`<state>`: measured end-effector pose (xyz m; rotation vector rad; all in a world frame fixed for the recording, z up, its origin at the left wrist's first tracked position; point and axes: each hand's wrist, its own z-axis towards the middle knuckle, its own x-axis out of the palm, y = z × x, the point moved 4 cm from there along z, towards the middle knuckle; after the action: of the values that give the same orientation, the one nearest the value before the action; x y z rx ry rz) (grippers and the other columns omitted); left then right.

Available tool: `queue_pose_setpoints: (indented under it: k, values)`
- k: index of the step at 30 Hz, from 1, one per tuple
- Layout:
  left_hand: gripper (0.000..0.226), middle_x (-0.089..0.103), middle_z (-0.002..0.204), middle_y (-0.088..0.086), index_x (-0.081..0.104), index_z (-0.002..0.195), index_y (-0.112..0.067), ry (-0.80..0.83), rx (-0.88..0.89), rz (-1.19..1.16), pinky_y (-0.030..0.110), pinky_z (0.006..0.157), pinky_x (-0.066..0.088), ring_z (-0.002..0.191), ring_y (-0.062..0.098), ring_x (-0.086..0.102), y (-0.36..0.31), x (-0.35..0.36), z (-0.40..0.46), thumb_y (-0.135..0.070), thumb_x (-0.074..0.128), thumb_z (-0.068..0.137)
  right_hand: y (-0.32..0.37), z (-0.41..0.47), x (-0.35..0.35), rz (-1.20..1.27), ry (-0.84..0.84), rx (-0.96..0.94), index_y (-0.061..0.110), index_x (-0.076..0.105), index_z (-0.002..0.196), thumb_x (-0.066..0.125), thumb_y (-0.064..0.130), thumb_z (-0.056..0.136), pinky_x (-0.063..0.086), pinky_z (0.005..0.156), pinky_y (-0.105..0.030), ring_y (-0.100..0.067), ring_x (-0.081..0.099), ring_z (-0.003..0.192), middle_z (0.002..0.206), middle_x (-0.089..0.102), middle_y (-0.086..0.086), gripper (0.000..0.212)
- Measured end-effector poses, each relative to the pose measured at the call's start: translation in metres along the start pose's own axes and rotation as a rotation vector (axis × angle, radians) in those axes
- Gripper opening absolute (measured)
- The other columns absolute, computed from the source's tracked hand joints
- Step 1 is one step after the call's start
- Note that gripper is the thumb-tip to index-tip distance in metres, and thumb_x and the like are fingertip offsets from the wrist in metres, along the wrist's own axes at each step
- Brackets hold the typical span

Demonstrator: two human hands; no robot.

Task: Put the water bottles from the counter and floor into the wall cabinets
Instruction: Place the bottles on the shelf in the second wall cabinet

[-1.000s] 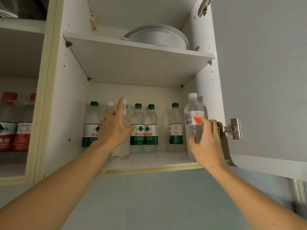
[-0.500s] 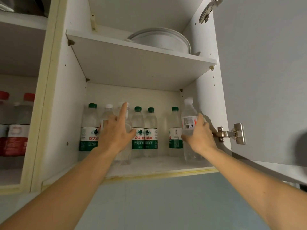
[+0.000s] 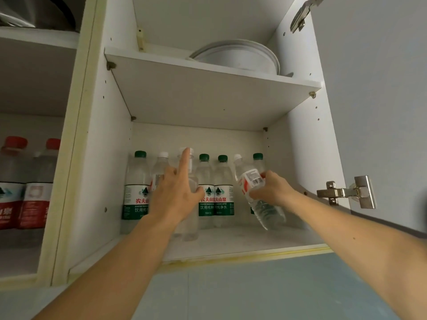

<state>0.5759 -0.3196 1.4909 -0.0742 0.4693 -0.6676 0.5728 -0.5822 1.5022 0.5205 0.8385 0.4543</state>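
Both my hands reach into the open wall cabinet's lower shelf (image 3: 242,241). My right hand (image 3: 272,190) grips a clear white-capped bottle with a red-and-white label (image 3: 250,181), tilted with its cap leaning left and its base just above the shelf, in front of a green-capped bottle (image 3: 258,159). My left hand (image 3: 175,195) wraps a clear white-capped bottle (image 3: 190,225) standing on the shelf, index finger pointing up along its neck. Several green-capped, green-labelled bottles (image 3: 136,195) stand in a row at the back.
The grey cabinet door (image 3: 381,100) stands open on the right with its metal hinge (image 3: 346,192). White dishes (image 3: 238,56) sit on the upper shelf. The neighbouring cabinet at left holds red-capped bottles (image 3: 34,185). Blue-grey wall lies below.
My right hand has carried its bottle further left into the cabinet and tipped it from upright to leaning left. My left hand stays on its standing bottle.
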Motion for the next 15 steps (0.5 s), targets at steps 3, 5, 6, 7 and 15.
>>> queue_pose_setpoints:
  k: [3,5,6,7,15]
  values:
    - [0.100,0.052,0.127,0.014,-0.009,0.154,-0.047,-0.002,0.008,0.002,0.051,0.082,0.057,0.107,0.032,0.056,0.000,0.000,0.000,-0.046,0.068,0.090,-0.002,0.004,0.007,0.079,-0.024,-0.003,0.011,0.049,0.136,0.076,0.019,0.080,0.051,0.065,-0.023,-0.019,0.064,0.093,0.109,0.063,-0.002,0.062]
    - [0.101,0.051,0.128,0.014,-0.009,0.155,-0.046,-0.007,0.011,0.003,0.050,0.083,0.057,0.108,0.031,0.056,0.001,0.000,0.000,-0.047,0.068,0.090,-0.005,0.006,0.010,0.142,-0.044,-0.005,0.008,0.047,0.139,0.077,0.017,0.080,0.048,0.061,-0.022,-0.017,0.062,0.090,0.101,0.059,0.001,0.067]
    - [0.101,0.051,0.128,0.013,-0.009,0.155,-0.046,-0.011,0.014,0.006,0.049,0.083,0.057,0.108,0.030,0.056,0.001,0.000,0.000,-0.047,0.068,0.090,-0.006,0.009,0.012,0.180,-0.049,-0.004,0.006,0.049,0.138,0.077,0.016,0.079,0.050,0.062,-0.023,-0.016,0.063,0.089,0.099,0.060,0.002,0.066]
    - [0.101,0.051,0.129,0.013,-0.009,0.155,-0.046,-0.015,0.016,0.008,0.048,0.083,0.057,0.109,0.030,0.056,0.001,0.000,0.000,-0.047,0.068,0.090,-0.009,0.012,0.014,0.217,-0.046,-0.001,0.006,0.052,0.135,0.077,0.014,0.079,0.055,0.065,-0.026,-0.016,0.066,0.088,0.098,0.063,0.002,0.062]
    - [0.101,0.046,0.138,0.015,-0.009,0.154,-0.047,-0.010,0.021,0.003,0.051,0.089,0.055,0.117,0.034,0.054,0.001,0.000,0.001,-0.047,0.069,0.090,-0.017,0.021,0.022,0.336,0.056,-0.007,0.009,0.060,0.120,0.076,0.010,0.081,0.060,0.089,-0.043,-0.028,0.071,0.095,0.107,0.071,-0.010,0.042]
